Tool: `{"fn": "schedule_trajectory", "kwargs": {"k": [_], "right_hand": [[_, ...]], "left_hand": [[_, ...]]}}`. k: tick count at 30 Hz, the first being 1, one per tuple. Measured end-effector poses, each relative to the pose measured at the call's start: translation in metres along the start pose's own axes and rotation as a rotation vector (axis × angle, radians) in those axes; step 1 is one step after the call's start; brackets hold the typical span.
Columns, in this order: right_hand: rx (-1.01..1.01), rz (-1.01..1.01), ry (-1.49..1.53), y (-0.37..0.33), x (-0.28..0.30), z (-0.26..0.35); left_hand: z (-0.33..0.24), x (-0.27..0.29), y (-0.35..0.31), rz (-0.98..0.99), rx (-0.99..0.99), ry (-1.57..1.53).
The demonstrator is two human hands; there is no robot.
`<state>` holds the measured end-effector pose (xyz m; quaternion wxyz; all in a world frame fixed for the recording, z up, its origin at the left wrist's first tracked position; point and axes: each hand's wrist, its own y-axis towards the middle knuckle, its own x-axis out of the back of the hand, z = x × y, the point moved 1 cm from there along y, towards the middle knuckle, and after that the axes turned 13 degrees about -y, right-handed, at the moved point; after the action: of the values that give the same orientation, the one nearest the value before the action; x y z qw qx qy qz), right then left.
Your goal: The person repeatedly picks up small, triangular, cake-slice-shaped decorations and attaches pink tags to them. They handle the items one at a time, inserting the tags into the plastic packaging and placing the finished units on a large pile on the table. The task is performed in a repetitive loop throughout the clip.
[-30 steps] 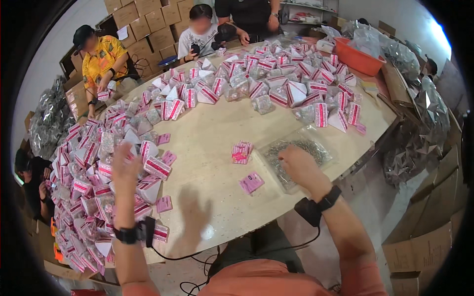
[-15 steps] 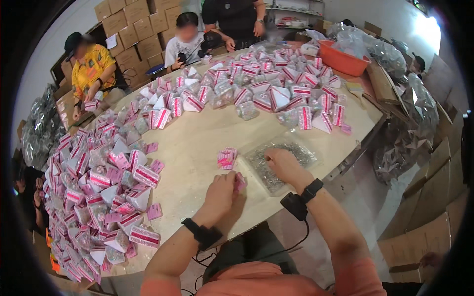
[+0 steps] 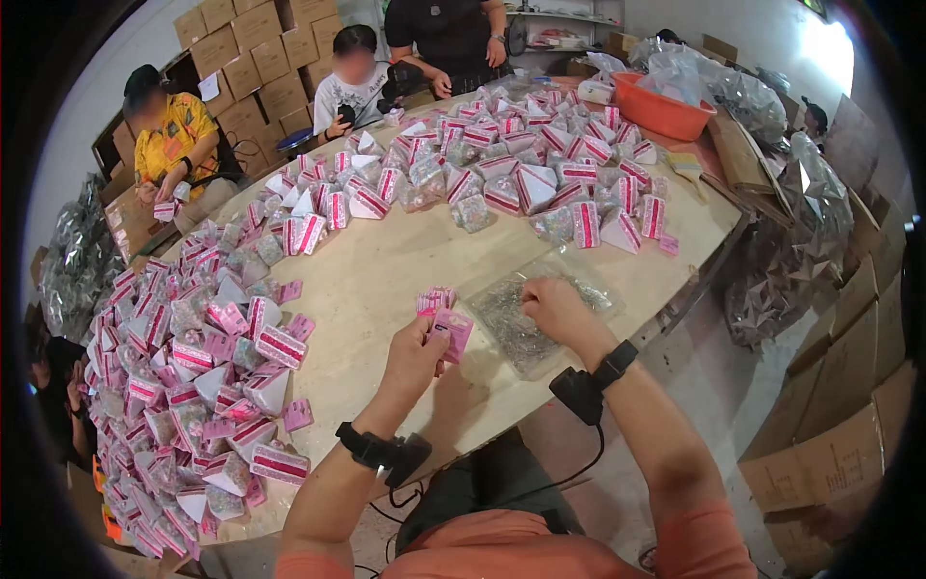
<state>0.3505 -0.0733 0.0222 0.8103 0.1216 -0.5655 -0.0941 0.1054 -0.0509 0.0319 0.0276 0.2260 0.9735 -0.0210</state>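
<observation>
My left hand (image 3: 409,359) is closed on a pink card (image 3: 452,335), held up over the table between thumb and fingers. Just behind it lies a small stack of pink cards (image 3: 434,300). My right hand (image 3: 562,312) is over a shallow clear plastic tray (image 3: 540,365) strewn with thin silvery metal pieces (image 3: 505,323), too fine to name for sure. Its fingertips are bent together above the metal pieces; whatever is between them is hidden.
Clear packs with pink-and-white card labels lie heaped along the left (image 3: 183,386) and far side (image 3: 540,183) of the wooden table (image 3: 386,256). An orange tub (image 3: 666,108) and a brush (image 3: 687,168) are at the far right. Cardboard boxes (image 3: 820,454) stand right; several people work beyond.
My left hand has lifted the pink card off the table and turned its face up, moving slightly left. My right hand stays over the tray, with only a small shift.
</observation>
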Motion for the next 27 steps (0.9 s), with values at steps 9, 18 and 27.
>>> {"fn": "schedule_trajectory", "kwargs": {"k": [9,18,27], "right_hand": [[0.003,0.028,-0.045,0.002,0.012,0.006],[0.000,0.018,0.167,0.007,0.031,-0.001],[-0.172,0.040,0.700,-0.013,0.048,0.029]], "left_hand": [[-0.002,0.003,-0.008,0.007,0.055,-0.190],[-0.003,0.009,-0.010,0.020,0.065,-0.144],[-0.021,-0.008,-0.011,-0.069,0.134,-0.530]]}}
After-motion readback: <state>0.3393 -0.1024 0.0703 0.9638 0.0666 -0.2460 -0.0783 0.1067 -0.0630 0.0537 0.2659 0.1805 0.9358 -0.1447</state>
